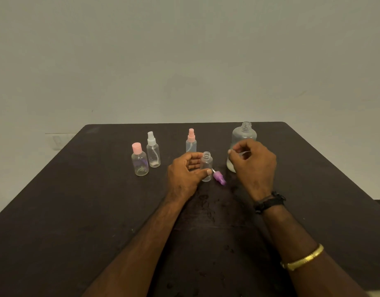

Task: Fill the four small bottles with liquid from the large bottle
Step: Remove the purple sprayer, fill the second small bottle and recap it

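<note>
Table: a dark table [99, 189] set against a plain pale wall carries every item, its near centre marked with faint smears.
Large bottle: the clear large bottle [244, 133] stands upright at the far right of the table, neck uncapped, with a pale layer showing low on its left side; its lower half is hidden behind the right hand.
Right hand: the right hand [255, 166] hangs in front of the large bottle, fingers curled with thumb and forefinger tips drawn together. Whether they pinch anything cannot be told.
Left hand: the left hand [184, 172] grips the open small bottle [207, 161], thumb across its front and fingers behind.
Open small bottle: upright at table centre, capless and clear.
Other small bottles: a pink-capped bottle [140, 161] and a white-sprayer bottle [153, 153] stand side by side at the left. A pink-sprayer bottle [191, 142] stands just behind the left hand.
Purple spray head: the purple spray head [219, 177] lies on its side just right of the open small bottle.
Wrist: a black wristband [270, 202] circles the right wrist, and a gold bangle [302, 258] sits further up the forearm.
</note>
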`<state>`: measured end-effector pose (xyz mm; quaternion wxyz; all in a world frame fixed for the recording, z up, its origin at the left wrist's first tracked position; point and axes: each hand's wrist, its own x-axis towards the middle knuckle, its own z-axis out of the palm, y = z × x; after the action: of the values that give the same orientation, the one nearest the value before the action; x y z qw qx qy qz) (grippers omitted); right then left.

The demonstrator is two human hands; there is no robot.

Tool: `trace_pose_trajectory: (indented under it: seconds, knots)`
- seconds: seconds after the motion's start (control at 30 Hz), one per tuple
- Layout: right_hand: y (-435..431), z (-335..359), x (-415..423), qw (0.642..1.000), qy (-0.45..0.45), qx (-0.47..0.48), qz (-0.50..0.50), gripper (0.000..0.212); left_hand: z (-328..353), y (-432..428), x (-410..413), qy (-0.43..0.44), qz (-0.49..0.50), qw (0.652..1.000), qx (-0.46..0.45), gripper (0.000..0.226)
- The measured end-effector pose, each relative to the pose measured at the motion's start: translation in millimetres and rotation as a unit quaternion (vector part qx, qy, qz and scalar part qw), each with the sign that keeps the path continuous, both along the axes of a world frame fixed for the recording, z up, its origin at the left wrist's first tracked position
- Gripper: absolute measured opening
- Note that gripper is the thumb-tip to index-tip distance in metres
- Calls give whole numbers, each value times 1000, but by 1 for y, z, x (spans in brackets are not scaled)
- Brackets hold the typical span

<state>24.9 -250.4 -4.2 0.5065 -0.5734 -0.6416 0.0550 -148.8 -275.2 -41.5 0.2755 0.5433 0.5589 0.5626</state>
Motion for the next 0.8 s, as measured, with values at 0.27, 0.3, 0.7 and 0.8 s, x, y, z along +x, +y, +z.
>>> trace_pose_trajectory:
  seconds: [0.27,0.3,0.7,0.8]
  knots:
    - [19,-10,12,995,77,-33,-51,57,4,-3,1,-7,0,1000,7,51]
    - [23,-11,13,994,83,-43,-51,62,4,-3,1,-7,0,1000,7,51]
    - [35,-21,13,989,118,-86,38,75,5,-3,2,-18,5,1000,14,52]
    - [36,-21,14,989,117,-82,42,75,4,-3,3,-20,3,1000,16,52]
